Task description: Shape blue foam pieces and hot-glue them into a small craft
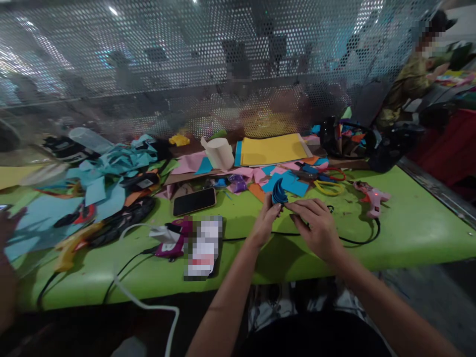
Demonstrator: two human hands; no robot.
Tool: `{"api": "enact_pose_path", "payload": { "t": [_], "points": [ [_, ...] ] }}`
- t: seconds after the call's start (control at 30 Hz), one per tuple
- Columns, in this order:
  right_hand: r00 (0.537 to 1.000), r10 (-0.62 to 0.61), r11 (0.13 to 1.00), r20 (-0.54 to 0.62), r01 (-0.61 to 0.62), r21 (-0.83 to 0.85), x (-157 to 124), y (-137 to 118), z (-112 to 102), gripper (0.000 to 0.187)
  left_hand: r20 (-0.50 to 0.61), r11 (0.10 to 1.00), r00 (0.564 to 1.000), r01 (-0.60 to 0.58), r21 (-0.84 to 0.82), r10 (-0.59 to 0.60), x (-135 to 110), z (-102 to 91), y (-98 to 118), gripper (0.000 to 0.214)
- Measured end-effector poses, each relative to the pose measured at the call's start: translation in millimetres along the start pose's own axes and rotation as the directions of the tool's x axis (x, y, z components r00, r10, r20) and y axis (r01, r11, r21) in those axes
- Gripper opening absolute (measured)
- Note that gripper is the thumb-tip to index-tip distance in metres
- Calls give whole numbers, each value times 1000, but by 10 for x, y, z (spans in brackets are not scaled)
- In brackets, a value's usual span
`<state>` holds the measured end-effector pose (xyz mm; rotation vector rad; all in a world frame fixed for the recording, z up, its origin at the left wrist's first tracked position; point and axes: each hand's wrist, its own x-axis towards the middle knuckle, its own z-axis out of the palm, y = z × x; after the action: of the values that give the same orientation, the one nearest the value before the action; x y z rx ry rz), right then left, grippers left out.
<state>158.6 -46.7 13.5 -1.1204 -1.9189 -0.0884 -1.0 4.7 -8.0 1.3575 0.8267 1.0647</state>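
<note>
Half the blue paper [278,191] is hidden by the left hand [265,223], which pinches its lower edge. The right hand [316,228] curls just beside it, grip unclear. Both sit left of the glue gun [370,198].

The location is a shared paper-craft workshop. The green surface [409,233] carries loose teal paper offcuts [111,163], stacked yellow sheets [273,148], a tape roll [219,152], scissors [329,187], a corded pink glue gun [372,198] and a yellow glue gun [72,245]. A pleated blue paper piece [278,192] lies among them. A perforated metal screen [223,64] closes off the rear of the station. Another person [409,79] sits at a neighbouring station holding more coloured material.
</note>
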Motion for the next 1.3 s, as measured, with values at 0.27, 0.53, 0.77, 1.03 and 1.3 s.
{"api": "enact_pose_path", "payload": {
  "t": [0.27, 0.53, 0.77, 1.03, 1.3],
  "points": [
    [1000, -23, 995, 5, 23, -96, -5, -18, 10, 28, -22, 999, 1000, -8, 41, 9, -10, 7, 42, 24],
    [1000, 16, 1000, -4, -16, -6, 1, -6, -45, 36, -28, 1000, 999, -22, 0, 22, 13, -13, -45, 22],
    [1000, 18, 1000, 7, -18, -2, 7, -16, -26, 36, -32, 1000, 999, 26, -16, -26, 20, -23, -53, 26],
    [1000, -26, 998, 2, 26, -57, 1, -29, -7, 32, -21, 1000, 1000, 5, -14, -5, 5, -18, -19, 27],
    [1000, -26, 999, 2, 26, -41, 18, -6, -13, 28, -33, 1000, 999, 22, 4, -22, 16, -13, -16, 28]
  ]
}}
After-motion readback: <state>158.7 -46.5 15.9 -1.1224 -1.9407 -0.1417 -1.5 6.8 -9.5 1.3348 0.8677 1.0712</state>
